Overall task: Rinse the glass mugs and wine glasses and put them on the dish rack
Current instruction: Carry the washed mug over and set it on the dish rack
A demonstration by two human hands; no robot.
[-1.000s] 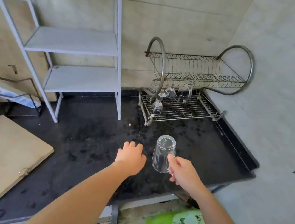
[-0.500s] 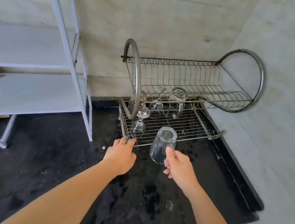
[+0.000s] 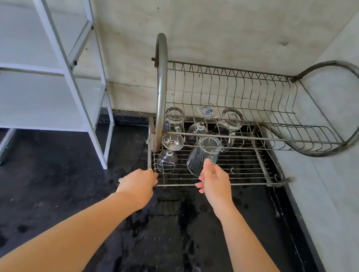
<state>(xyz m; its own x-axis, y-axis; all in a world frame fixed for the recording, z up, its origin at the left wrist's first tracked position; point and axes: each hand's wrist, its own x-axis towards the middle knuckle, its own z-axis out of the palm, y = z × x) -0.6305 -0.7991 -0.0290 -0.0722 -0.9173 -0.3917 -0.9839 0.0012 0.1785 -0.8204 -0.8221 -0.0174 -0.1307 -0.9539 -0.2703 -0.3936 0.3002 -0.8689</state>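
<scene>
Hands: two, left hand (image 3: 138,185), right hand (image 3: 214,181); dish rack (image 3: 269,139): one, two tiers; white shelf unit (image 3: 42,63): one; glassware on lower tier: about six pieces, exact split unclear

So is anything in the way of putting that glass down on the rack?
Nothing visible blocks it. The right hand holds the upside-down glass over a bare stretch of the dish rack lower shelf. The wine glasses sit to its left, the mugs behind it.
</scene>
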